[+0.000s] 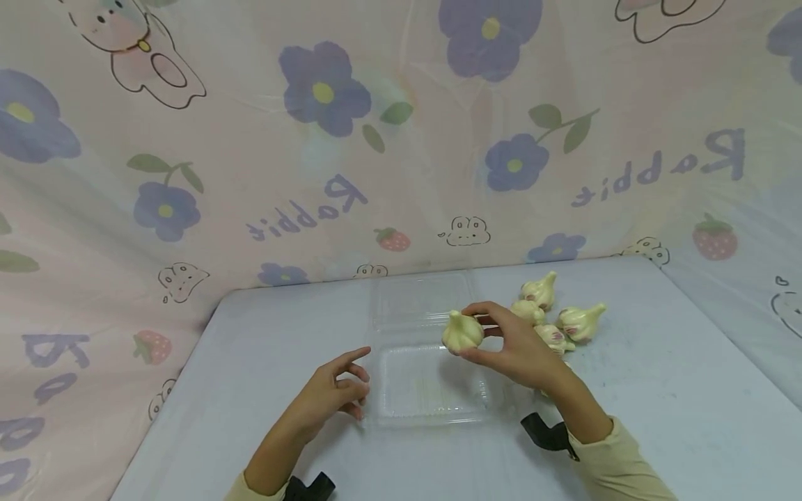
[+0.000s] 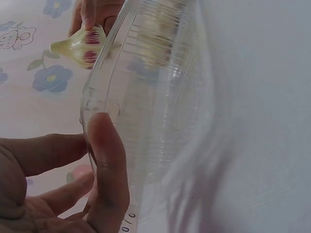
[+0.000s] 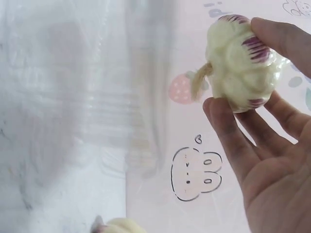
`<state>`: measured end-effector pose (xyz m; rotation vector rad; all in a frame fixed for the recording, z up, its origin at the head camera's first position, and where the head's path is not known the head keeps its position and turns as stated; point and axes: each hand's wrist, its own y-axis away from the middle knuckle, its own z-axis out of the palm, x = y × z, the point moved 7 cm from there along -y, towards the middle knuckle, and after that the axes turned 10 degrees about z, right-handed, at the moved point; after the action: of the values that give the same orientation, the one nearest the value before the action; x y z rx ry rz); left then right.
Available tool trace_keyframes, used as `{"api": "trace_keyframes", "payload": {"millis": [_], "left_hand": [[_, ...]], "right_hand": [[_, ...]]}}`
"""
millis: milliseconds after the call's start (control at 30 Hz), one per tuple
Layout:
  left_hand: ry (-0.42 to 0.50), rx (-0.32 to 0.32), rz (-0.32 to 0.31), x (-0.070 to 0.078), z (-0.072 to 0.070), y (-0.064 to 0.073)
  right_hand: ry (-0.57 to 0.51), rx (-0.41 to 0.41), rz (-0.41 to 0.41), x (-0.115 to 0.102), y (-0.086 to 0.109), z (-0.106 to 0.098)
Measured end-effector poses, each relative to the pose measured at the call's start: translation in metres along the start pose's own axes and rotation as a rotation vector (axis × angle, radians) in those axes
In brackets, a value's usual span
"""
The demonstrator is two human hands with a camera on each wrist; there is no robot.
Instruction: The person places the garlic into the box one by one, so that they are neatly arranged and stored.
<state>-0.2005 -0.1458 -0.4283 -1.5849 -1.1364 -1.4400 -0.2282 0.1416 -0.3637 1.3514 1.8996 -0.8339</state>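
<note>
In the head view we have the right hand (image 1: 516,348) pinching one garlic bulb (image 1: 462,332) between thumb and fingers at frame centre, held above the open clear container (image 1: 410,386), roughly over the hinge line between its two halves. Our left hand (image 1: 332,393) is lower left of centre, fingers loosely bent and gripping nothing, right by the container's left edge; can't tell if it's touching. We've got more garlic bulbs (image 1: 581,322) clustered right of centre on the white surface (image 1: 651,410), some partly hidden behind the right hand.
</note>
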Motion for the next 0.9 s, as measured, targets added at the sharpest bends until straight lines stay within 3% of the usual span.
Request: {"api": "trace_keyframes", "payload": {"millis": [600, 900], "left_hand": [[0.034, -0.006, 0.011, 0.000, 0.001, 0.004], [0.055, -0.001, 0.017, -0.001, 0.004, 0.001]], "right_hand": [[-0.063, -0.059, -0.019, -0.010, -0.005, 0.035], [-0.128, -0.056, 0.099, -0.015, -0.015, 0.063]]}}
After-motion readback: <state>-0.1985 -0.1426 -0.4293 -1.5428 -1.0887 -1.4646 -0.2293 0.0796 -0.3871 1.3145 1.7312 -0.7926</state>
